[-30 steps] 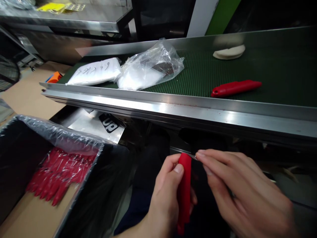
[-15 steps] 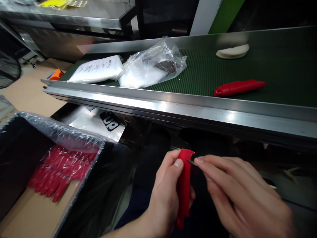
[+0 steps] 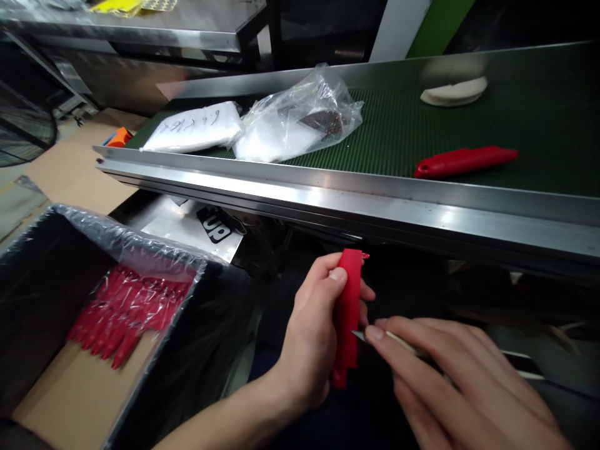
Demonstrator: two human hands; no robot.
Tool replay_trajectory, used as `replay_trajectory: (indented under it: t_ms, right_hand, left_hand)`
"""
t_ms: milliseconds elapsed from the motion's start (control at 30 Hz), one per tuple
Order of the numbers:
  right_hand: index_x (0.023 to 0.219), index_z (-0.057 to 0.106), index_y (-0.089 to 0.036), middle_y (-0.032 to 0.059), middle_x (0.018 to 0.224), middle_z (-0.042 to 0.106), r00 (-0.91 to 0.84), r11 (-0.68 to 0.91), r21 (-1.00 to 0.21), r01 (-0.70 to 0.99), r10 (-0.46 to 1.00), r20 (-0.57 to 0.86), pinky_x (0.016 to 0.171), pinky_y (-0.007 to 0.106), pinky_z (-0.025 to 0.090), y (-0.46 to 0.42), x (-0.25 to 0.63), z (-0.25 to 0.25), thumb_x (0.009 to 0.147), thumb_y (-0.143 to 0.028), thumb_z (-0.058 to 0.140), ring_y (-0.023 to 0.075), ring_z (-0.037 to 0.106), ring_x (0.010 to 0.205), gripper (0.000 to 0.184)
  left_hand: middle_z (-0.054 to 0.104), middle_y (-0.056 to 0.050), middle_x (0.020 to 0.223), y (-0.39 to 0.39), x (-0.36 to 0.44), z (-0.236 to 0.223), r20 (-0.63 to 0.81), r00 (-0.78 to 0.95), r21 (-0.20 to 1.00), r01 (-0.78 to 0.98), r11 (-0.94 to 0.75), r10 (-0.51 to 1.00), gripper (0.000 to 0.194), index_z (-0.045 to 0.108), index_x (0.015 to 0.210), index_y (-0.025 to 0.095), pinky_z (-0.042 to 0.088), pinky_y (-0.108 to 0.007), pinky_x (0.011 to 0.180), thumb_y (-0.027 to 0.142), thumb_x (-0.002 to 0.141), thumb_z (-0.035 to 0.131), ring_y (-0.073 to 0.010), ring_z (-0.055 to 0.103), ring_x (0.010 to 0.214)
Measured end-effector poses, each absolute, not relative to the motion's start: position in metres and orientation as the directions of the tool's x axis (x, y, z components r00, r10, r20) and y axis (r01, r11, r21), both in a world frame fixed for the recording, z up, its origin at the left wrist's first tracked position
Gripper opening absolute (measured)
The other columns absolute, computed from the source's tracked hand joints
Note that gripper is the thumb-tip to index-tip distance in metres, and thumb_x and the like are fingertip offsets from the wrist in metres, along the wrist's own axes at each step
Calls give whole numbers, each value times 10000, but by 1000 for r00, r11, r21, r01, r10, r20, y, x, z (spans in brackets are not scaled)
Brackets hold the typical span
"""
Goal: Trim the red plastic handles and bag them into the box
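My left hand (image 3: 315,319) is closed around a red plastic handle (image 3: 348,300), held upright with the thumb pressed on its flat face near the top. A thin red sliver stands out at its upper right corner. In my right hand (image 3: 450,369) is a craft knife (image 3: 360,335), pinched between thumb and fingers. Its small pointed blade meets or lies very close to the handle's right edge, below the middle. Most of the knife's grip is hidden by my fingers.
Beyond my hands runs a green conveyor belt (image 3: 384,137) with a metal side rail (image 3: 309,184). Another red handle (image 3: 464,162), a whitish curved pad (image 3: 454,92), a clear plastic bag (image 3: 300,125) and a white packet (image 3: 194,127) lie on it. Left, a lined box (image 3: 199,275) holds several red pieces (image 3: 126,312).
The knife blade has moved down along the handle's right edge, from near the top to below the middle. My left hand and the handle sit a little higher in view.
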State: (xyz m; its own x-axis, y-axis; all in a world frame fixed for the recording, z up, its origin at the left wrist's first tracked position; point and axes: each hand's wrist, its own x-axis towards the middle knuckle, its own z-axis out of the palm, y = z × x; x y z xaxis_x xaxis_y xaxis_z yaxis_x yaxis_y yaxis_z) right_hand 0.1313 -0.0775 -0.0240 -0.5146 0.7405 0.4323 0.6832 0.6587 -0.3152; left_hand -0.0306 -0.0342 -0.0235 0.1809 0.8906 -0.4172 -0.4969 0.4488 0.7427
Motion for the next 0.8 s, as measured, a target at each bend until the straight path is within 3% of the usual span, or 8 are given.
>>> replay_trajectory:
  t_ms: [67, 367, 567, 700, 800]
  right_hand:
    - [1192, 652, -141, 104, 1124, 625, -518, 662, -309, 683, 737, 434, 822, 389, 467, -80, 130, -24, 815, 26, 590, 229, 573, 1015, 417]
    - [1146, 678, -153, 103, 1091, 648, -495, 645, -330, 689, 752, 435, 777, 400, 491, -87, 129, -26, 788, 41, 596, 248, 605, 971, 415]
    - [1345, 558, -261, 69, 1177, 646, -465, 690, -291, 663, 684, 562, 740, 344, 557, -72, 154, -32, 832, -36, 591, 220, 637, 1019, 561]
    - [1309, 584, -195, 101, 1156, 643, -412, 648, -335, 684, 722, 556, 790, 385, 543, -61, 154, -24, 799, -3, 612, 241, 627, 1037, 546]
    - [1224, 630, -151, 115, 1134, 643, -375, 607, -352, 713, 753, 540, 822, 389, 521, -56, 143, -17, 789, 35, 615, 233, 621, 1028, 473]
  left_hand:
    - [601, -21, 819, -31, -30, -22, -397, 155, 753, -509, 417, 905, 261, 575, 1070, 193, 436, -187, 548, 381, 949, 442, -93, 510, 616]
    - [568, -14, 822, -18, -30, -18, -425, 178, 691, -570, 445, 887, 261, 554, 1081, 237, 364, -151, 395, 425, 939, 442, -98, 459, 563]
    - [576, -13, 857, -16, -31, -19, -414, 198, 688, -572, 448, 888, 239, 534, 1059, 246, 369, -154, 404, 440, 933, 474, -102, 481, 592]
    - [554, 18, 871, -30, -34, -23, -426, 294, 708, -481, 518, 855, 277, 507, 1066, 265, 373, -150, 421, 362, 856, 659, -74, 473, 582]
    - [523, 37, 814, -41, -36, -24, -447, 364, 716, -402, 571, 817, 282, 489, 1079, 268, 346, -159, 418, 334, 866, 662, -48, 433, 517]
